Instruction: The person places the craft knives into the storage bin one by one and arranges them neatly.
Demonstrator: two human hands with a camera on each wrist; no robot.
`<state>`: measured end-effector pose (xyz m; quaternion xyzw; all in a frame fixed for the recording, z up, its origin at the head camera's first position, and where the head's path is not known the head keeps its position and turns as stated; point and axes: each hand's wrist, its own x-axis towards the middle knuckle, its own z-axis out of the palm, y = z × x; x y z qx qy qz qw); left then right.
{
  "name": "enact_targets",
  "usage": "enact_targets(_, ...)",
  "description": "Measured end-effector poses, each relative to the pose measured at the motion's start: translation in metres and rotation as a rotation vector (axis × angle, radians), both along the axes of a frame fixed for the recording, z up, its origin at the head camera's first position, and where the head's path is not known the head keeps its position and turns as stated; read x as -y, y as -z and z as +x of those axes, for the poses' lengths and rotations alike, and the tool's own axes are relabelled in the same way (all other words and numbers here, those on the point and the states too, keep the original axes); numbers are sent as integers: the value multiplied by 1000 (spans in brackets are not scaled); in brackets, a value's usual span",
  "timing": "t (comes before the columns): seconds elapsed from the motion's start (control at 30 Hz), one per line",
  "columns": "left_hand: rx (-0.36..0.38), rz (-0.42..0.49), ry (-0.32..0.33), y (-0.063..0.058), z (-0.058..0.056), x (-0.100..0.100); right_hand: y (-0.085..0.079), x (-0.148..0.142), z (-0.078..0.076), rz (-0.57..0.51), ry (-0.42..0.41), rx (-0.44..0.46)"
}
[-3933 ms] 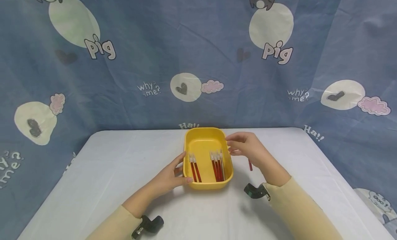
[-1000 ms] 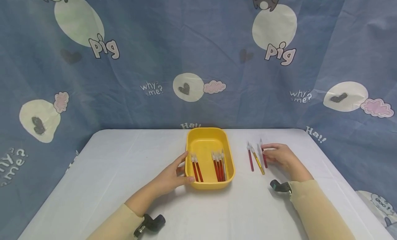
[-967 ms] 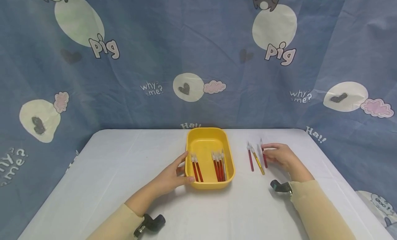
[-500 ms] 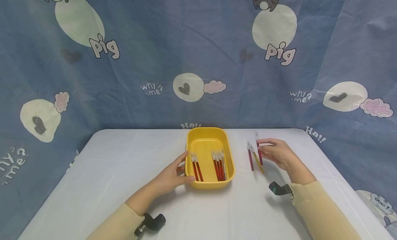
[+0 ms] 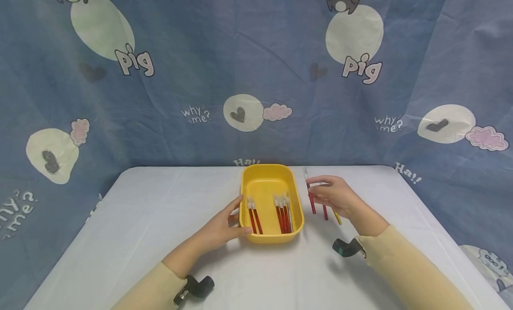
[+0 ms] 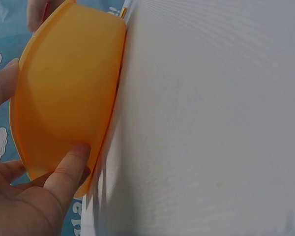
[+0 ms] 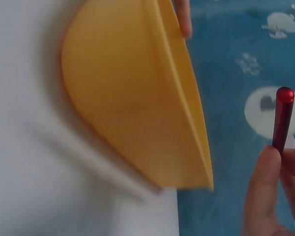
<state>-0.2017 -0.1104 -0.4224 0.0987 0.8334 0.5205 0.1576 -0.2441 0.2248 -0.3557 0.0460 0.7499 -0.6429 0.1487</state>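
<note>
My left hand (image 5: pixel 218 227) grips the near-left side of a yellow tray (image 5: pixel 264 185), its thumb at the near rim. Inside the tray, two slim red pen-shaped tools (image 5: pixel 254 218) with pale pointed tips lie at the left. Several more red ones (image 5: pixel 282 218) lie at the right beside a silver one (image 5: pixel 289 212). Just outside the tray's right side, my right hand (image 5: pixel 334 196) pinches another red pen-shaped tool (image 5: pixel 312 205), raised and tip pointing away. The right wrist view shows its rounded red end (image 7: pixel 284 96) above the fingers.
On the white table (image 5: pixel 160 194), a red pen-shaped tool (image 5: pixel 325 213) and a gold one (image 5: pixel 337 217) lie partly hidden beneath my right hand. A blue patterned cloth (image 5: pixel 160 78) hangs behind the table's far edge.
My right hand has lifted the rightmost red pen-shaped tool and carried it left, past the other two, to near the tray. My left hand and the tray have stayed in place.
</note>
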Motion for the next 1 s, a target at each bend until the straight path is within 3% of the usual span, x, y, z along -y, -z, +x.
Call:
enact_targets(0.4,4,-16,3,-2,1,1,-1,52,1,-16,-63,6)
enact_targets(0.73,-3,34,30,-1,0,2,13,85,-1,-8,-116,-7)
enact_targets(1.0,-5,34,39,0,0,2,26,105,-2,-21,-137,51)
